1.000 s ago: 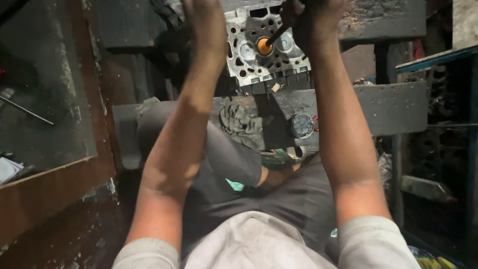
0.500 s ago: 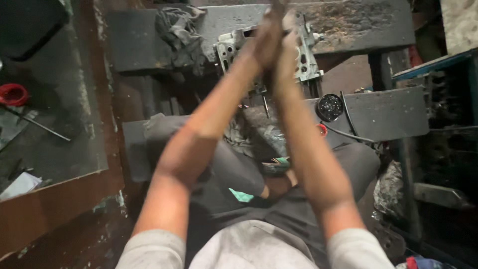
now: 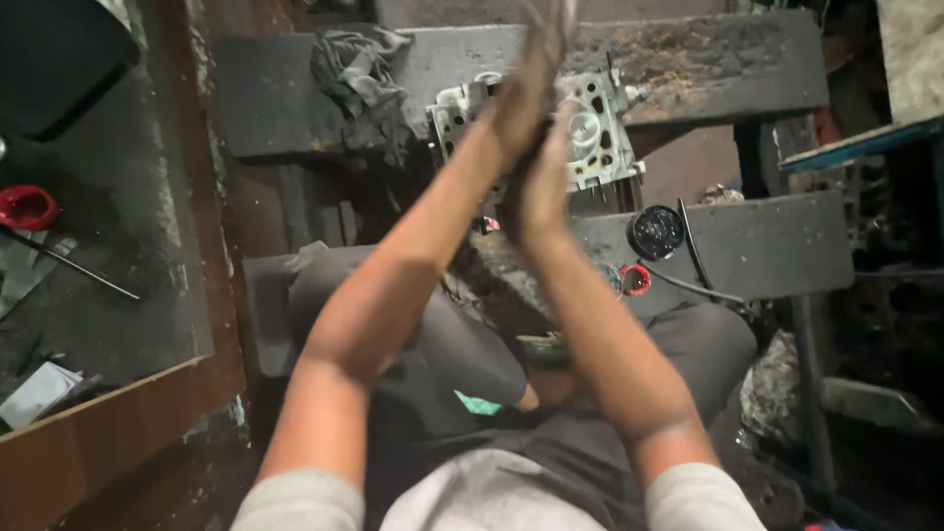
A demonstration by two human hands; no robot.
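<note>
Grimy tabletop [image 3: 688,59] carries a cylinder head [image 3: 590,128] — left hand [image 3: 521,88] and right hand [image 3: 546,182] pressed palm-to-palm above it, perhaps rolling a hidden stick between them.

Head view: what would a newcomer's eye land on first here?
The two hands pressed palm to palm, left hand against right hand, top centre. Directly behind them, a pale metal engine head lies on a dark bench. A round black tin sits to the right on a lower shelf.
</note>
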